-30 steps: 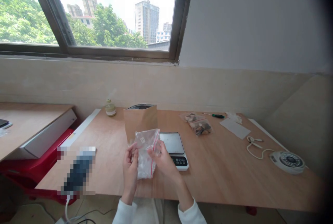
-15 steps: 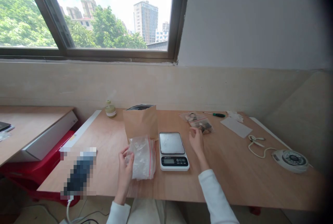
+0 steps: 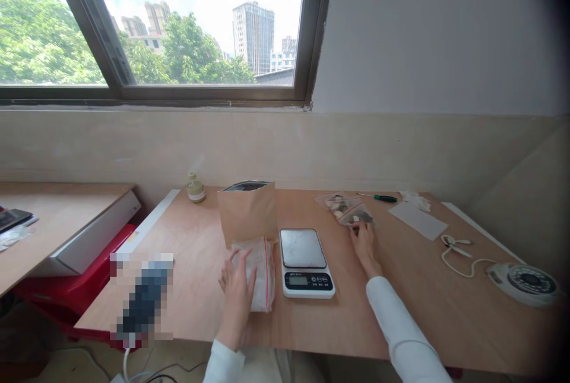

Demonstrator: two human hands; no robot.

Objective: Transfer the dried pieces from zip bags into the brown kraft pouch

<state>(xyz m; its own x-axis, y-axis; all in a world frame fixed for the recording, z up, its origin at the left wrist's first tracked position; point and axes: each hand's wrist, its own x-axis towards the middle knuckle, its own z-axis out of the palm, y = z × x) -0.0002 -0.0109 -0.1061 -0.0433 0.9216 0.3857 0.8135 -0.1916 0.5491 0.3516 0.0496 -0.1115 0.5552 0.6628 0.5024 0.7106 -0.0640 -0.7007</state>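
My left hand (image 3: 238,285) rests flat on a clear zip bag with a red seal (image 3: 262,270), which lies on the wooden table (image 3: 401,294) just left of a small digital scale (image 3: 306,261). My right hand (image 3: 364,240) reaches across the table and its fingers touch a small clear bag of dark pieces (image 3: 354,214). Whether they grip that bag I cannot tell. Behind the zip bag stands an open brown paper pouch (image 3: 248,211).
A second small bag (image 3: 336,201), a green-handled screwdriver (image 3: 382,198) and a white card (image 3: 417,220) lie at the back right. A round white device with a cord (image 3: 523,279) sits far right. A small jar (image 3: 196,189) stands at the back left, a blurred dark object (image 3: 143,300) front left.
My left hand has laid the zip bag flat on the table and now covers it. My right hand let go of it and reached out right to the small bags.
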